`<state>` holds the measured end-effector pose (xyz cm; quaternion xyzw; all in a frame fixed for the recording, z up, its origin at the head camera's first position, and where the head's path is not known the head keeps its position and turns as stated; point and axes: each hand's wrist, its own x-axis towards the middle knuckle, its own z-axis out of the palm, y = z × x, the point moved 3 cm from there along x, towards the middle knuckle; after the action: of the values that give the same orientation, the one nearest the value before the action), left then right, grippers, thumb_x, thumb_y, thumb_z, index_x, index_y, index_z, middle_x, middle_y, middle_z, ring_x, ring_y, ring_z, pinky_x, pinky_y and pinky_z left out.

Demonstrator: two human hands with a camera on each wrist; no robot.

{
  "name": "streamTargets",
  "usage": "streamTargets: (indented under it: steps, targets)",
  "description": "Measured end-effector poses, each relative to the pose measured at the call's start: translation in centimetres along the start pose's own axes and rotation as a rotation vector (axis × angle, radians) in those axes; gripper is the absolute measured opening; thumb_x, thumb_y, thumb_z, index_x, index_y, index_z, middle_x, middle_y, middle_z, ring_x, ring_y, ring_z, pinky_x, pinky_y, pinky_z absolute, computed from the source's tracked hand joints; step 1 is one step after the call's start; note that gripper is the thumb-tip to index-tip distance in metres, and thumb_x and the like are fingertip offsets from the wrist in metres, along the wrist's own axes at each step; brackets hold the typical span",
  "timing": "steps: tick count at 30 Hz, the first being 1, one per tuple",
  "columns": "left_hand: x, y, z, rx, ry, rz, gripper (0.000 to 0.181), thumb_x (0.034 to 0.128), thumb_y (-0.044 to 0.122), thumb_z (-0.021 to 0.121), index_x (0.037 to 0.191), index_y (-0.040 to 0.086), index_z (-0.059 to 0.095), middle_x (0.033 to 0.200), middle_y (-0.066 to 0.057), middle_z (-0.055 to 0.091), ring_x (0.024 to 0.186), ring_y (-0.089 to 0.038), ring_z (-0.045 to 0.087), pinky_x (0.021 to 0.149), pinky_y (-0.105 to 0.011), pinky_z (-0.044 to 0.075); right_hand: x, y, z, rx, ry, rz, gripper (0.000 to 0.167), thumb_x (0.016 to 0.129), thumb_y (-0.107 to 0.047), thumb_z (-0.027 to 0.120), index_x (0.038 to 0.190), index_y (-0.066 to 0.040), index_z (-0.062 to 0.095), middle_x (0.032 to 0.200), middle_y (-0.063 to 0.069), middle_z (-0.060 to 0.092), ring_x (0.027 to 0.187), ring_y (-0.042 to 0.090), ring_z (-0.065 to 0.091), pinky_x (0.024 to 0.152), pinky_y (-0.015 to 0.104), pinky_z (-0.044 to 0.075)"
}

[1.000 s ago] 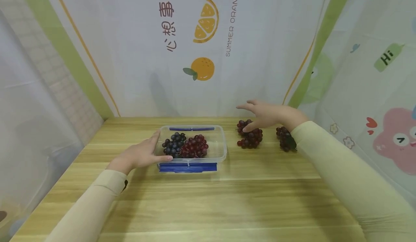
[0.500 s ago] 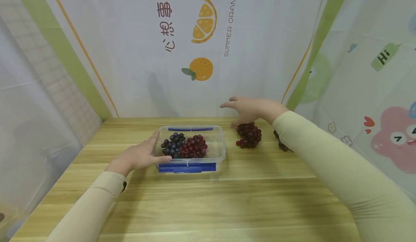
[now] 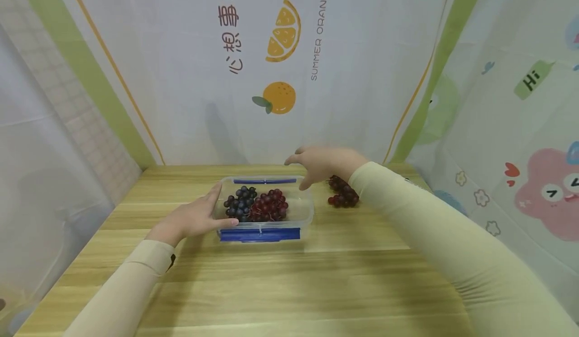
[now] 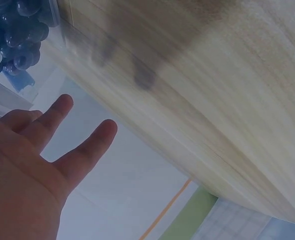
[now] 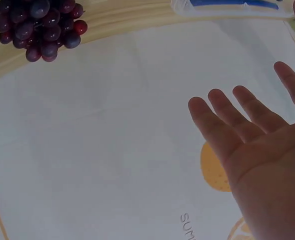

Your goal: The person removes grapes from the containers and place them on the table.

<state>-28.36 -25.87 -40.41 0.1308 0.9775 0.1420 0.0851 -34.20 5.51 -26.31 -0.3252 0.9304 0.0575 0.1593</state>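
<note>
A clear plastic container [image 3: 298, 203] with blue clips stands on the table. Inside it lie a bunch of dark grapes [image 3: 240, 202] at the left and a bunch of red grapes [image 3: 270, 205] beside it. My left hand [image 3: 194, 219] rests against the container's left end, thumb over the front rim, other fingers straight, as the left wrist view also shows. My right hand [image 3: 323, 165] hangs in the air by the container's far right corner, fingers spread, nothing held. Behind its wrist, another bunch of red grapes [image 3: 342, 196] lies on the table, partly hidden.
The wooden table [image 3: 289, 286] reaches back to a white curtain [image 3: 181, 100] printed with oranges. Another printed curtain [image 3: 488, 125] hangs at the right. My right sleeve [image 3: 434, 226] covers part of the table's right side.
My right hand has moved left, from above the loose red grapes to the container's right corner. The sleeve now hides the dark bunch farther right. My left hand and the container stay put.
</note>
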Motion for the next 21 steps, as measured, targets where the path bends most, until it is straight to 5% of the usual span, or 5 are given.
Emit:
streamTargets:
  steps: [14, 21]
  targets:
    - [0.0, -0.1, -0.2, -0.012, 0.004, 0.002, 0.131, 0.0916, 0.085, 0.054, 0.17, 0.003, -0.012, 0.171, -0.035, 0.023, 0.152, -0.057, 0.037, 0.119, -0.071, 0.04, 4.1, -5.2, 2.2, -0.112, -0.074, -0.13, 0.073, 0.098, -0.025, 0.079, 0.163, -0.025, 0.045, 0.17, 0.004, 0.043, 0.154, 0.025, 0.047, 0.119, 0.044, 0.051]
    - [0.0, -0.2, 0.0, -0.013, 0.016, 0.014, 0.13, 0.0916, 0.085, 0.054, 0.17, 0.003, -0.01, 0.174, -0.032, 0.017, 0.154, -0.055, 0.035, 0.12, -0.07, 0.039, 5.8, -7.2, 3.7, -0.186, -0.11, -0.187, 0.068, 0.096, -0.017, 0.082, 0.158, -0.022, 0.054, 0.158, -0.001, 0.06, 0.128, 0.016, 0.067, 0.102, 0.033, 0.06]
